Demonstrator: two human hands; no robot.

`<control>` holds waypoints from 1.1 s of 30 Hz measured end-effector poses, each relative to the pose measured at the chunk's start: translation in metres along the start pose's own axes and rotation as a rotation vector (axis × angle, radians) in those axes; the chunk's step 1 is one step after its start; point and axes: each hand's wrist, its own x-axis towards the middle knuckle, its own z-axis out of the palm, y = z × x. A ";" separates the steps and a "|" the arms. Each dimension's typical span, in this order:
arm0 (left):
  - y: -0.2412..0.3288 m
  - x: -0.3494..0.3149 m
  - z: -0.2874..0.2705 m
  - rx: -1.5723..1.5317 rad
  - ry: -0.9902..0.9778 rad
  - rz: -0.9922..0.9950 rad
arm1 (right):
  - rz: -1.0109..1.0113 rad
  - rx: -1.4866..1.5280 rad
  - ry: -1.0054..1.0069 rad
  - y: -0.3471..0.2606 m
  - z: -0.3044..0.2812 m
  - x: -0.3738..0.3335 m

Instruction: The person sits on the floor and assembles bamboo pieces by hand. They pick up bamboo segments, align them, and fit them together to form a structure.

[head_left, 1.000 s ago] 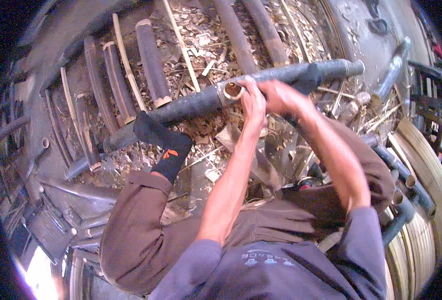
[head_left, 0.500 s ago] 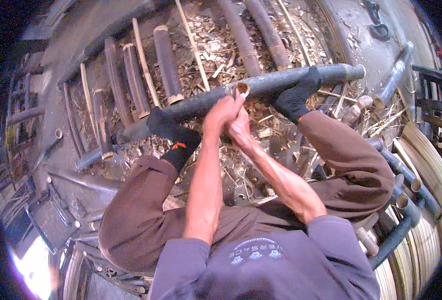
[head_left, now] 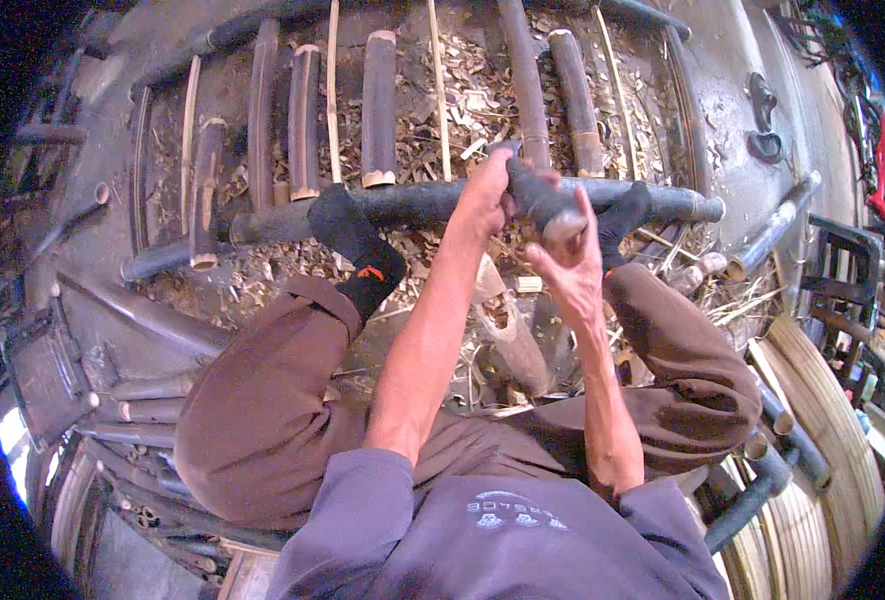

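Grips a short, dark, rounded piece (head_left: 537, 200) in the left hand (head_left: 487, 195), with fingers closed about its far portion. Spreads the right hand (head_left: 568, 255) at the pale near end of the same piece, with thumb well parted from a raised finger; too blurred to tell whether touching it. Holds the piece tilted, above the near edge of a long dark pole (head_left: 432, 203), a little right of its middle.

Rests the left foot (head_left: 347, 225), in a dark sock with an orange mark, on the pole left of its middle, and the right foot (head_left: 626, 210) near its right end. Sits with brown-trousered legs (head_left: 272, 420) bent and parted, around a hollowed, cut tube (head_left: 512, 345) lying on the floor among wood chips (head_left: 477, 75).

Beyond the pole, set roughly crosswise to it: dark tubes (head_left: 380, 110) with pale cut ends, and thin pale strips (head_left: 439, 90) between them. Past the pole's right end, on the floor: a separate length of pole (head_left: 777, 225) lying slantwise, and farther off a pair of dark sandals (head_left: 762, 120). Nearer, to the right of the right knee: long, pale, curved slats (head_left: 827, 430) laid side by side.
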 end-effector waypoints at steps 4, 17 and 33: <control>0.013 -0.004 0.032 0.013 -0.274 0.081 | -0.258 -0.207 0.348 -0.004 -0.009 0.070; 0.047 0.052 -0.017 -0.108 0.050 0.622 | 0.407 0.124 -0.321 0.010 0.019 0.203; 0.036 0.122 -0.039 0.535 0.320 0.891 | 0.248 -0.183 -0.166 0.073 0.057 0.207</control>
